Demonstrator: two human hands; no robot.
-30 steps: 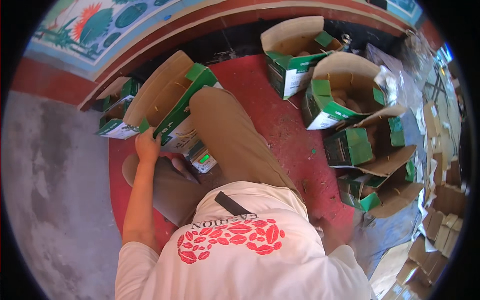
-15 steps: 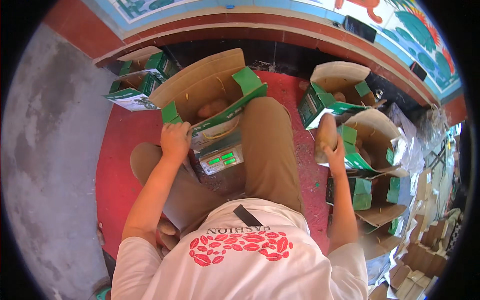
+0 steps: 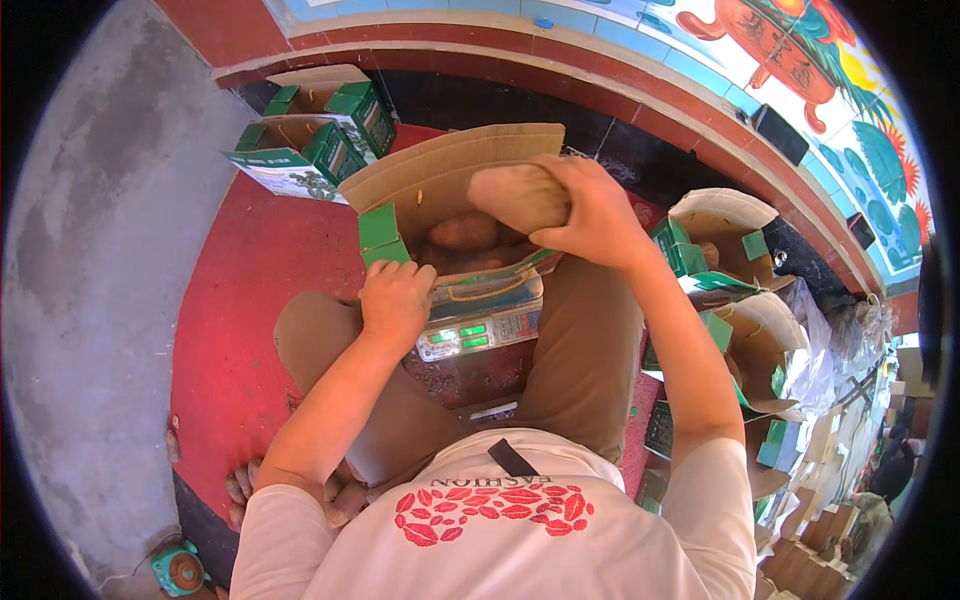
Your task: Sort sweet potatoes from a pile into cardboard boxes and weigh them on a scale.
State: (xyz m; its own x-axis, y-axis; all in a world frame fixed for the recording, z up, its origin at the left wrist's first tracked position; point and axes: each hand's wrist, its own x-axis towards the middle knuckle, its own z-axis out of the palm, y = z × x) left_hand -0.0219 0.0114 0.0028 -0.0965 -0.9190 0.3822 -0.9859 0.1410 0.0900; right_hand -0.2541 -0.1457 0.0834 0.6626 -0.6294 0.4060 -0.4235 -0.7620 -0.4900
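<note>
A green and brown cardboard box (image 3: 430, 175) stands open in front of me on a scale (image 3: 475, 337) with lit green displays. Inside it lie several reddish-brown sweet potatoes (image 3: 464, 232). My right hand (image 3: 594, 212) grips a large, pale brown sweet potato (image 3: 518, 197) over the box's right half, with fingers wrapped round its right end. At the box's near left corner, my left hand (image 3: 396, 300) has its fingers curled over the rim beside the green side flap (image 3: 379, 228). My knees flank the scale.
Open green boxes (image 3: 715, 235) line my right side, some with sweet potatoes inside. Two more boxes (image 3: 300, 150) stand far left. Loose tubers (image 3: 243, 480) lie by my left elbow. Clear plastic (image 3: 812, 325) and stacked cardboard (image 3: 815, 555) sit at right.
My right hand has carried the sweet potato from beside the right-hand boxes, leftward to above the box in front of me. My left hand stays on that box's rim. The view has shifted.
</note>
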